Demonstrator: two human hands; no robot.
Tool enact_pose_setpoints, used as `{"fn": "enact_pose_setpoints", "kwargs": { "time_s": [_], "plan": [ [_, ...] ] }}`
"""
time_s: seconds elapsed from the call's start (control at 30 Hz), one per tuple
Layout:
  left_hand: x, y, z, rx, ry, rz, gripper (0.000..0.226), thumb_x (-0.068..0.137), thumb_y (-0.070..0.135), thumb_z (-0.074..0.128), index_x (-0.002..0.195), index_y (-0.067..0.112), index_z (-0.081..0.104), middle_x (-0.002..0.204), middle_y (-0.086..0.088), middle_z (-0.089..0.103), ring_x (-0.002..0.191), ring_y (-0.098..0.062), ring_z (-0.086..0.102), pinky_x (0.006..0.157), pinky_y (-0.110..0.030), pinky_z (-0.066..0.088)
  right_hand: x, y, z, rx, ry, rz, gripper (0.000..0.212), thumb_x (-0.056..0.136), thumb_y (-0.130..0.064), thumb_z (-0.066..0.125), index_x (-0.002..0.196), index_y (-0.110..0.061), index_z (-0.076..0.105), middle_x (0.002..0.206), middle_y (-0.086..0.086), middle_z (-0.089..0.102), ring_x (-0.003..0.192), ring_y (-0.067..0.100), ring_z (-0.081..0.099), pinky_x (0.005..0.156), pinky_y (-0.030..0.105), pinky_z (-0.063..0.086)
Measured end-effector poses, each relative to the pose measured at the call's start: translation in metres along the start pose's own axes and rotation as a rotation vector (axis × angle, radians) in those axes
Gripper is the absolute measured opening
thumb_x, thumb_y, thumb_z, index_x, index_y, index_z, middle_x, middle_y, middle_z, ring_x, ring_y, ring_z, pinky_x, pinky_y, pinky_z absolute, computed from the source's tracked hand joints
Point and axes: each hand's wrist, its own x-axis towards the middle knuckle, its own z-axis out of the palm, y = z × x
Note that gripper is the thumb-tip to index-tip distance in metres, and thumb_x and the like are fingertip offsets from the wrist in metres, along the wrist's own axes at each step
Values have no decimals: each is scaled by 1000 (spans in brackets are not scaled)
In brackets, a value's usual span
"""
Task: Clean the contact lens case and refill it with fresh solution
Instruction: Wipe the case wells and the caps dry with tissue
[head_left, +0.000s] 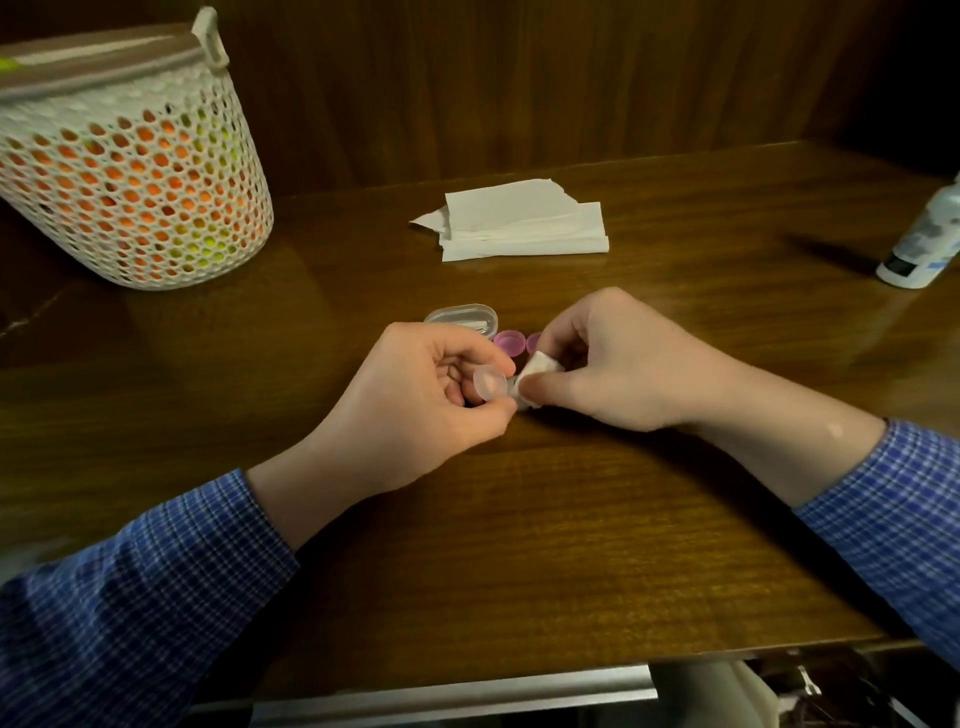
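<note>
At the far left of the desk (519, 519) stands a white mesh basket (130, 171) with orange and yellow things inside. Nearer the middle, the left hand (415, 410) is closed on the case (491, 383), a small clear plastic piece, pinched by its rim between thumb and fingers just above the desk. One round well shows, with its open side turned toward the camera and a little to the right; the other end is hidden under the tissue, so the long axis seems to run left to right, but I cannot be sure. I judge the case is very light, stiff and smooth, maybe slippery if wet, so the rim and the bridge are the good places to hold it. Just behind the hands lie a clear oval lid (461, 318) and two pink caps (509, 343), with a stack of tissues (524, 221) further back. The right hand (623, 364) is closed on a folded tissue (540, 374), soft and easy to tear, and presses it against the case. At the far right edge stands a white bottle (922, 244).
</note>
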Motion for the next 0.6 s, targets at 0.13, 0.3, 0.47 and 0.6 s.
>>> {"fn": "enact_pose_setpoints", "kwargs": {
  "time_s": [0.13, 0.3, 0.47, 0.6],
  "plan": [
    [2, 1, -6, -142, 1, 14, 28, 83, 10, 81, 106, 25, 77, 101, 3, 78, 93, -21, 75, 79, -36, 64, 0, 1, -7, 236, -27, 62, 7, 83, -28, 82, 80, -22, 81, 77, -1, 77, 66, 7, 66, 61, 22, 50],
    [4, 2, -10, -222, -19, 51, 30, 85, 13, 76, 114, 12, 74, 104, 0, 80, 93, -17, 78, 76, -24, 63, -2, 3, -8, 439, -52, 35, 5, 85, -18, 80, 87, -13, 82, 86, 9, 79, 69, 10, 68, 67, 25, 55],
    [6, 2, -13, -408, -88, -51, 31, 82, 18, 74, 111, 10, 74, 97, -11, 80, 86, -23, 79, 74, -27, 63, -4, 6, -7, 580, -49, -63, 14, 86, -9, 78, 99, -8, 75, 90, 20, 76, 71, 20, 66, 62, 27, 55],
    [7, 0, -16, -501, -180, -134, 25, 81, 21, 74, 104, 15, 79, 93, -13, 80, 84, -22, 78, 73, -25, 63, -7, 6, -3, 393, 33, -229, 8, 89, -13, 77, 95, -16, 73, 80, 12, 71, 64, 16, 59, 60, 28, 51]
  ]
}}
